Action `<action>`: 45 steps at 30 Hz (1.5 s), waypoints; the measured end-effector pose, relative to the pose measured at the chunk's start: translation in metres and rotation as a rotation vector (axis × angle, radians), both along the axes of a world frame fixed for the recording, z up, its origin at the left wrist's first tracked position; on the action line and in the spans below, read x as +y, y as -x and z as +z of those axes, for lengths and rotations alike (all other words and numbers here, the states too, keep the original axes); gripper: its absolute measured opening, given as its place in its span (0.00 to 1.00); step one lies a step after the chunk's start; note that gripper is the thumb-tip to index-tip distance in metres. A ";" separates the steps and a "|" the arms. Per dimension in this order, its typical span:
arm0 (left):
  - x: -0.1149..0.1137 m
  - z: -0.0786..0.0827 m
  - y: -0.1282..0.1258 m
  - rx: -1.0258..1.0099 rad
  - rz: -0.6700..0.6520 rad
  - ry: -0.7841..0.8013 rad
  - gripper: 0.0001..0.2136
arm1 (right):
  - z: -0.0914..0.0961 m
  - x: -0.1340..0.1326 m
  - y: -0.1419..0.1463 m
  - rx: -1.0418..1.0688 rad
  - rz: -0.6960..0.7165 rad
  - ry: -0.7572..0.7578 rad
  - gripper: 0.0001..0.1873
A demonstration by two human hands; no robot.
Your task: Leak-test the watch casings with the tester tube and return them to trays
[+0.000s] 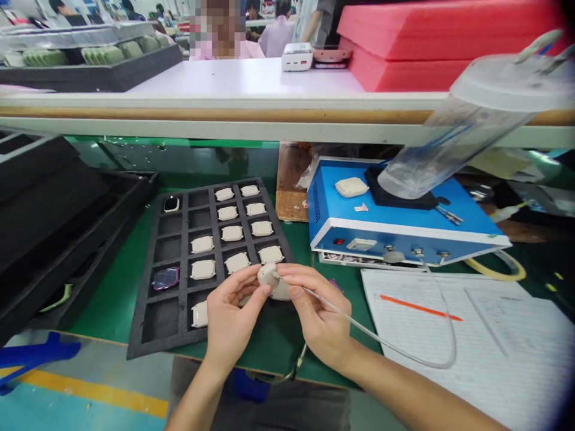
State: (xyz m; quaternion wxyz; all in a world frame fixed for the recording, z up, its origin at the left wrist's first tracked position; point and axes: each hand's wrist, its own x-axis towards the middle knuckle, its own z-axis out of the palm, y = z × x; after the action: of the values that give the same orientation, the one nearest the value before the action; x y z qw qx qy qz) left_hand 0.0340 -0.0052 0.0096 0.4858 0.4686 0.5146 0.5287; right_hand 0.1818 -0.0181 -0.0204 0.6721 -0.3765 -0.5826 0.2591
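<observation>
My left hand [233,320] pinches a small cream watch case [268,275] between thumb and fingers, over the right front part of a black foam tray [155,348]. My right hand [321,317] is closed around the end of a thin clear tube [386,346] and holds that end against the case. The fingers hide the exact tip. Several similar cream cases, such as one back-row case [250,190], lie in the tray's compartments. Along its left column are a cream-framed piece with a dark screen [171,204] and a purple-edged piece [165,278].
A blue control box [404,230] stands at the right, joined to the tube. On it sit another cream case [351,187] and a tilted clear cylinder [431,149]. Paper sheets [417,335] carry an orange stick [420,307]. Black trays [40,239] are stacked left, below a shelf [251,108].
</observation>
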 end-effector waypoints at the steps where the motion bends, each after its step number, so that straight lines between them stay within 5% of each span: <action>1: -0.001 0.000 0.000 0.002 0.003 -0.002 0.13 | 0.000 0.000 0.000 -0.003 -0.001 -0.001 0.14; 45: 0.001 -0.003 0.002 0.101 -0.018 -0.037 0.11 | 0.003 0.002 0.000 -0.054 -0.034 0.019 0.12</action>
State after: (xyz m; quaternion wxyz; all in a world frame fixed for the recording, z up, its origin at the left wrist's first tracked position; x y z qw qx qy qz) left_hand 0.0318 -0.0045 0.0069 0.4552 0.5080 0.5245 0.5095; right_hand 0.1818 -0.0161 -0.0174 0.6568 -0.3994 -0.5917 0.2429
